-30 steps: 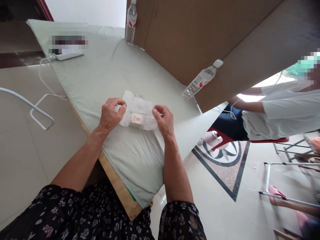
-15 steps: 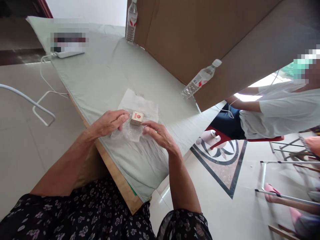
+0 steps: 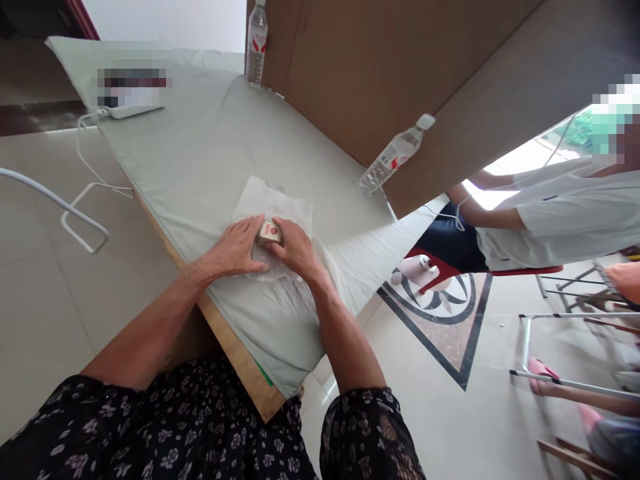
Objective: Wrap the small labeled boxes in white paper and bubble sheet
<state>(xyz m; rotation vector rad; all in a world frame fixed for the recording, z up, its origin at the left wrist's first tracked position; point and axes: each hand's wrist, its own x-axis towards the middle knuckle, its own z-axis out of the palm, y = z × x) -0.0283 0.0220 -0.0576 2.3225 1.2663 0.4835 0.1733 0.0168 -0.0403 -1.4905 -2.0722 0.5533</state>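
Framing a small cream cardboard box with red print on top (image 3: 271,231) between two bare hands. Gripping the box from its right side with the right hand (image 3: 298,248), thumb at the near face, fingers along the far edge. Resting the left hand (image 3: 235,248) with fingertips at the box's left edge, thumb spread wide, grip open. Positioned over a crumpled translucent white sheet (image 3: 273,199), on a surface draped in pale green cloth (image 3: 200,133). Hard to tell from this view: resting on the sheet or raised slightly above. Showing a clear plastic bottle with a white cap (image 3: 393,160) beyond the box to the right, near a tall brown cardboard panel (image 3: 360,67). Including a flat white object with a cable (image 3: 135,111) far beyond the box to the left, and, well to its right, a seated person in a white shirt (image 3: 545,223).
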